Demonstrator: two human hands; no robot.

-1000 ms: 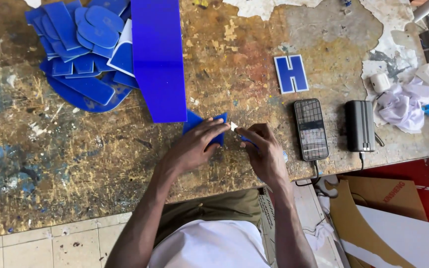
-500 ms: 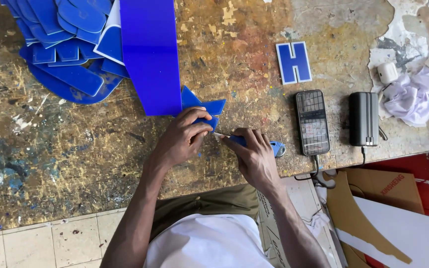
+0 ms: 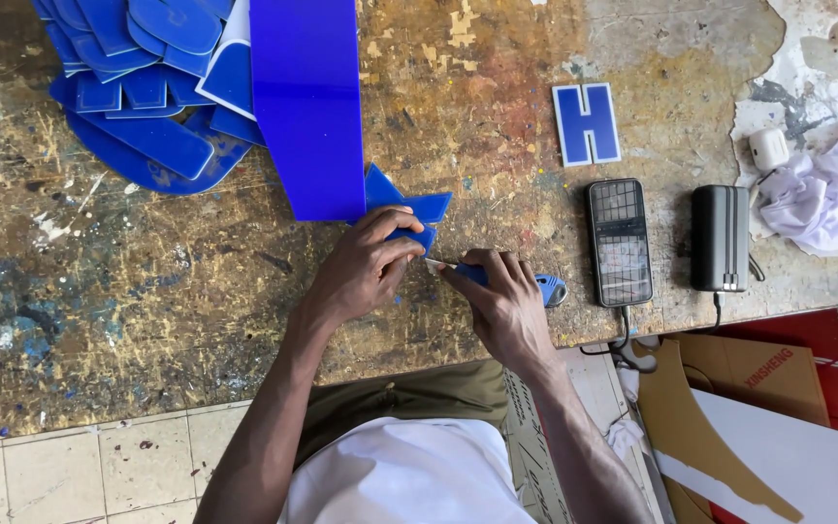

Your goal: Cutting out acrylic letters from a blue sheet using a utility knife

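Observation:
My left hand (image 3: 366, 270) presses down on a small blue plastic piece (image 3: 409, 209) with pointed ends, lying on the worn workbench (image 3: 147, 320). My right hand (image 3: 501, 306) grips a blue-handled utility knife (image 3: 521, 281), its blade tip touching the piece's edge next to my left fingers. A long blue plastic strip (image 3: 307, 107) lies just above the piece, partly over it.
A heap of blue plastic cut-outs (image 3: 147, 87) sits at the back left. To the right lie a blue and white letter shape (image 3: 587, 123), a phone (image 3: 620, 243), a black power bank (image 3: 720, 238) with cable, crumpled cloth (image 3: 812, 199). Cardboard (image 3: 729, 388) lies past the bench edge.
The view has shifted and the bench now sits lower in frame. My hands stay together on the small blue piece; the knife handle now shows in my right hand.

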